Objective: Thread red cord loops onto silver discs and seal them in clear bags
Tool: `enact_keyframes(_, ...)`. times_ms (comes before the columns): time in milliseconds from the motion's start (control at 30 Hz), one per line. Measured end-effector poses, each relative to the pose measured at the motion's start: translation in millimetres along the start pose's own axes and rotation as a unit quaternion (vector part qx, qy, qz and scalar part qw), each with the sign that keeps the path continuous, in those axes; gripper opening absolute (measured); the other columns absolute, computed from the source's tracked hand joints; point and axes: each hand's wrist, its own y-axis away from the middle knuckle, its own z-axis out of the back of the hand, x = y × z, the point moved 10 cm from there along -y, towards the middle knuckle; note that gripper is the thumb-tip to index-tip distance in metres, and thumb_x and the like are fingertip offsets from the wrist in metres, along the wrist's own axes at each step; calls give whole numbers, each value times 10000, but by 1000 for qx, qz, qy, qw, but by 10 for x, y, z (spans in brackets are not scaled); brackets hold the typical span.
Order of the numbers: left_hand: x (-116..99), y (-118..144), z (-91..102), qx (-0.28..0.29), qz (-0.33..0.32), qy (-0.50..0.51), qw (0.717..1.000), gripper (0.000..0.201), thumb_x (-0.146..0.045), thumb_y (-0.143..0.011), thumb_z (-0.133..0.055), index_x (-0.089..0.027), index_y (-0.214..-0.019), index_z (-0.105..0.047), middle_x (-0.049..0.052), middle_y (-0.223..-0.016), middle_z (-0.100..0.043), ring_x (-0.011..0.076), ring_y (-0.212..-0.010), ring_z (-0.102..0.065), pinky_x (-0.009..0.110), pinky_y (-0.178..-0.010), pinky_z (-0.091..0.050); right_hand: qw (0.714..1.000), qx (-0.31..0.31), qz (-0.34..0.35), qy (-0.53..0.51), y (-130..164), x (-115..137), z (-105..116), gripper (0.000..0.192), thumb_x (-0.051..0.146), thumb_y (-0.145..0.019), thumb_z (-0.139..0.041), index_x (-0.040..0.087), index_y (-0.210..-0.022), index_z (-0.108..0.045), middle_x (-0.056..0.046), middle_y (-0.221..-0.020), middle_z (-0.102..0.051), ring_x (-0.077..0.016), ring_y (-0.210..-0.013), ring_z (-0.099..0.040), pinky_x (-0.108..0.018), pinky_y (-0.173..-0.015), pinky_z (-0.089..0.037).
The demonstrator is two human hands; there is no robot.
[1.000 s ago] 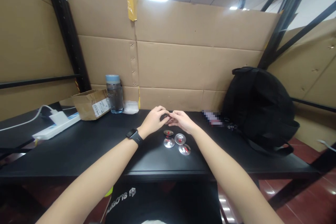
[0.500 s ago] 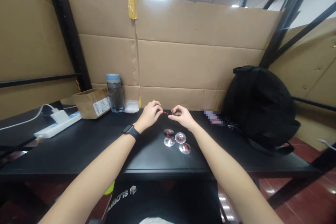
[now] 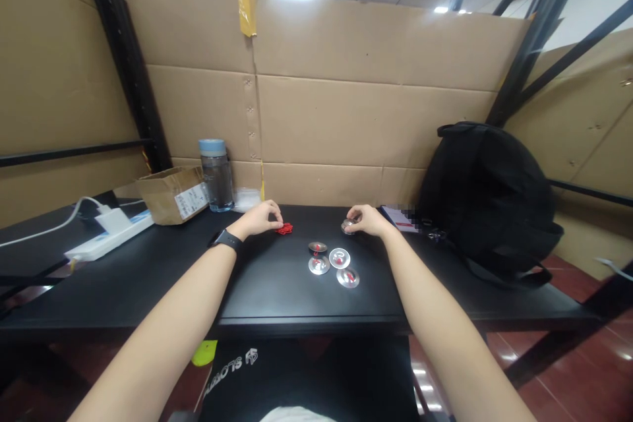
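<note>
I see the black tabletop (image 3: 277, 290) carrying four metal discs (image 3: 332, 266), red thread (image 3: 284, 229), a bottle (image 3: 216, 175), a cardboard box (image 3: 173, 194), a power strip (image 3: 107, 231) and a backpack (image 3: 489, 198).

A blurred patch (image 3: 413, 218) hides the paper's print — red bits (image 3: 285, 229) too small to tell.

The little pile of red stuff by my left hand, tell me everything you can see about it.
The red pile is a small bright-red tangle, seemingly thin cord or wire pieces; the material is too small to tell. It lies loose on the black table, in front of the cardboard wall. The left hand has its fingertips at its left edge. It sits apart from the silver discs.
</note>
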Motion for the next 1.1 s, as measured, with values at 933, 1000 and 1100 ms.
enact_keyframes(933, -65, -4, -72, 31, -17, 5, 999, 213, -385, -777, -709, -217, -871, -799, 87, -1047, -696, 227, -948, -670, 354, -929, -521, 998, 24, 24, 52, 44, 244, -148, 259, 276, -685, -830, 203, -919, -745, -53, -905, -767, -223, -853, -699, -316, -788, -515)
enact_keyframes(1000, -84, 2, -77, 37, -22, 7, 999, 219, -383, -789, -701, -220, -898, -800, 86, -1054, -698, 226, -960, -671, 353, -941, -517, 998, 11, 38, 57, 71, 414, -142, 248, 308, -730, -808, 221, -954, -748, -66, -996, -760, -240, -946, -688, -337, -848, -504)
enact_keyframes(1100, -101, 7, -87, 44, -27, 9, 999, 233, -390, -812, -685, -220, -917, -805, 89, -1069, -697, 224, -967, -672, 356, -956, -511, 995, 37, 86, 33, 145, 769, -252, 239, 333, -772, -783, 263, -998, -752, -40, -1086, -749, -229, -1019, -671, -320, -868, -497)
